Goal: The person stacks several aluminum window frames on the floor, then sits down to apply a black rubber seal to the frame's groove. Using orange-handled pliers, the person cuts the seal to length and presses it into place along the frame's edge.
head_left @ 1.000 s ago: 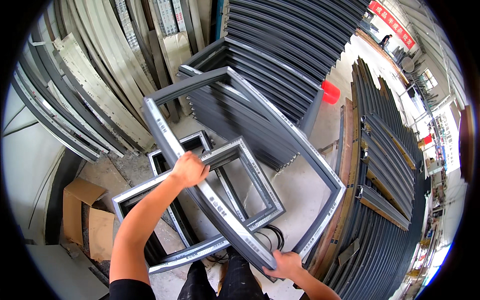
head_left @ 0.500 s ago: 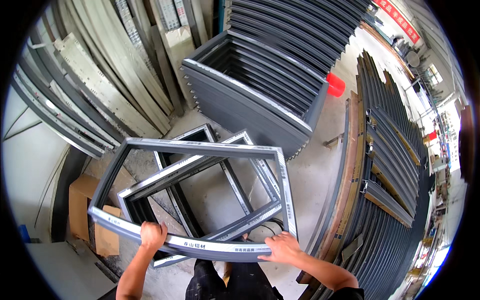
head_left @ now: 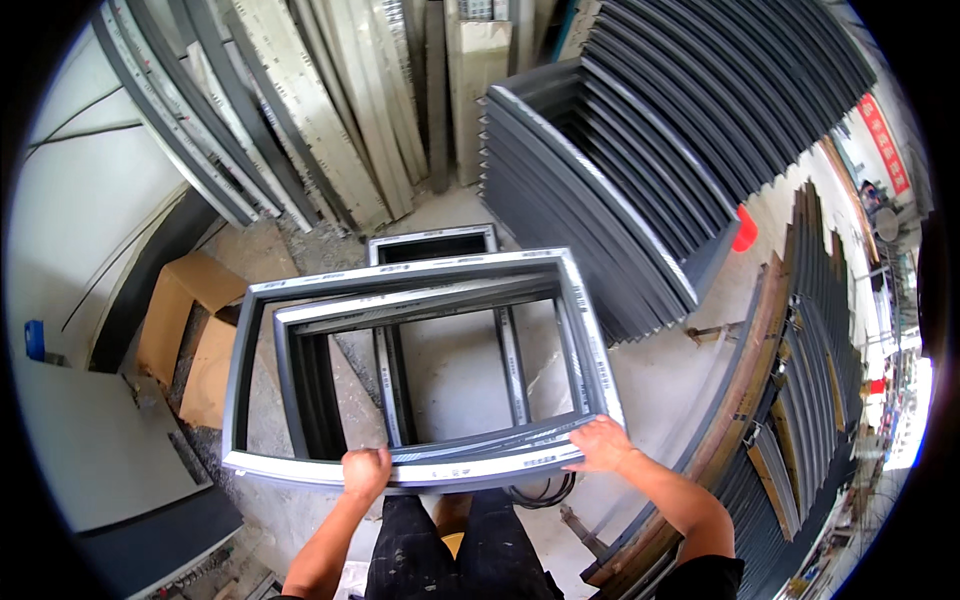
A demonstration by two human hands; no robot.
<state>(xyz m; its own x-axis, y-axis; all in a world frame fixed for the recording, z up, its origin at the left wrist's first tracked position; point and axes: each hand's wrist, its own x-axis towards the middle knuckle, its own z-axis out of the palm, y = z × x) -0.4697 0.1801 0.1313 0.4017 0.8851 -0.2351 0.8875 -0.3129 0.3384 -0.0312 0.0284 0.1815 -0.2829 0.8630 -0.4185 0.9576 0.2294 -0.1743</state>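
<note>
I hold a large dark grey rectangular metal frame [head_left: 300, 468], its faces lined with whitish printed film, by its near bar. My left hand [head_left: 367, 470] is closed round that bar left of its middle. Near the right corner, my right hand [head_left: 602, 444] grips the same bar, fingers over its top. Beneath lies a stack of slightly smaller frames [head_left: 292, 375], showing through the opening of the held one. Under them a further frame [head_left: 387, 380] runs lengthwise away from me, its far end [head_left: 435, 238] sticking out behind.
A tall stack of dark grey frames [head_left: 570, 220] stands behind on the right, with a red bucket [head_left: 744, 230] behind it. Long profiles [head_left: 330, 110] lean at the back left. Cardboard [head_left: 180, 320] lies on the left. A rack of dark profiles [head_left: 800, 390] stands right; coiled black cable [head_left: 545, 492] lies by my legs.
The held frame has turned and moved to the right, and now lies more nearly in line with the frames beneath. Both hands keep their grip. The view has swung left.
</note>
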